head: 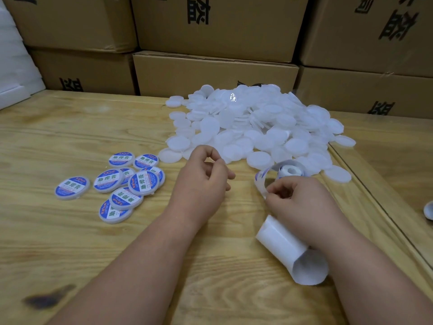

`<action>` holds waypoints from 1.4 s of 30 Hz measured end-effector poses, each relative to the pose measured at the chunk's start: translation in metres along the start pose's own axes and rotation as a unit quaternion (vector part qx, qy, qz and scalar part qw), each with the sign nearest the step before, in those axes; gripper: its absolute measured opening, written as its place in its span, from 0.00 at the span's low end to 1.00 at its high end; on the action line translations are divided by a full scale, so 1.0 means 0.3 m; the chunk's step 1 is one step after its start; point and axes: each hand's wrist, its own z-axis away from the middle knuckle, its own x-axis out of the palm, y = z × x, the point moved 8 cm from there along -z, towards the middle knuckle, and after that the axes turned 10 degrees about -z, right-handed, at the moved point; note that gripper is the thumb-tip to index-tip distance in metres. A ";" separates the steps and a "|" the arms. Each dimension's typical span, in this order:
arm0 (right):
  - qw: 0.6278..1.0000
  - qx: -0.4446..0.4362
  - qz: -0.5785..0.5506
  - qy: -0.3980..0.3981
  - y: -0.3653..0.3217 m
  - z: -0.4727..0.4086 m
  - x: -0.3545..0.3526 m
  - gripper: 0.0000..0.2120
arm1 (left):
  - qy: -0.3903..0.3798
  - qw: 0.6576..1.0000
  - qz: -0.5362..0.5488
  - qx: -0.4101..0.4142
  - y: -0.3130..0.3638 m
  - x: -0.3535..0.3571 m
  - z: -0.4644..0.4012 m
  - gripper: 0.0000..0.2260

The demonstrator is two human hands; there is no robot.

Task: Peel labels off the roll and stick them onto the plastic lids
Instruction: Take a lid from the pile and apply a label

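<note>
Nearest the camera, a curl of spent white backing paper (290, 252) lies on the wooden surface (70, 242), running under the right wrist. Above it the right hand (302, 202) pinches the label strip (261, 184) where it loops off the small roll (290, 171), fingers curled tight on the strip. The left hand (203, 181) hovers just beside it, fingers curled, thumb and forefinger near each other — whether they pinch a label I cannot tell. To the left lies a loose cluster of labelled lids (124, 184), blue-and-white faces up, some overlapping. Farther back a big heap of bare white plastic lids (255, 123) spreads across the surface — behind it, stacked cardboard boxes (210, 71).
</note>
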 end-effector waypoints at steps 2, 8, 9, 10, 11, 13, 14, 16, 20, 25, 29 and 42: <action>0.998 0.004 -0.061 0.004 0.003 0.000 -0.012 0.07 | -0.025 1.000 0.012 0.012 0.007 0.017 0.000 0.03; 0.988 0.015 -0.151 -0.021 -0.001 0.005 -0.015 0.08 | -0.101 0.992 -0.043 0.069 0.021 0.067 0.017 0.11; 0.986 0.014 -0.162 -0.033 -0.008 0.008 -0.011 0.08 | -0.106 0.991 -0.050 0.067 0.021 0.071 0.018 0.12; 0.984 0.012 -0.173 -0.045 -0.016 0.011 -0.004 0.09 | -0.110 0.991 -0.050 0.063 0.020 0.075 0.020 0.13; 0.981 0.010 -0.185 -0.058 -0.024 0.015 0.002 0.10 | -0.118 0.990 -0.044 0.056 0.019 0.081 0.022 0.14; 0.975 0.005 -0.208 -0.076 -0.038 0.024 0.012 0.13 | -0.141 0.989 -0.019 0.039 0.012 0.105 0.030 0.17; 0.972 0.003 -0.219 -0.083 -0.043 0.028 0.017 0.13 | -0.153 0.988 -0.004 0.031 0.010 0.117 0.034 0.19; 0.969 -0.003 -0.231 -0.090 -0.052 0.032 0.024 0.10 | -0.163 0.986 0.008 0.023 0.012 0.132 0.040 0.19; 0.968 -0.016 -0.229 -0.103 -0.059 0.035 0.028 0.09 | -0.149 0.988 -0.018 0.035 0.018 0.124 0.042 0.16; 0.966 -0.015 -0.241 -0.089 -0.061 0.032 0.022 0.05 | -0.109 0.992 -0.020 0.054 0.025 0.101 0.039 0.06; 0.973 -0.024 -0.217 -0.073 -0.062 0.027 0.017 0.06 | -0.079 0.991 -0.058 0.086 0.038 0.079 0.035 0.05; 0.985 -0.107 -0.115 -0.065 -0.080 0.029 0.009 0.08 | -0.054 0.979 -0.116 0.157 0.089 0.061 0.042 0.01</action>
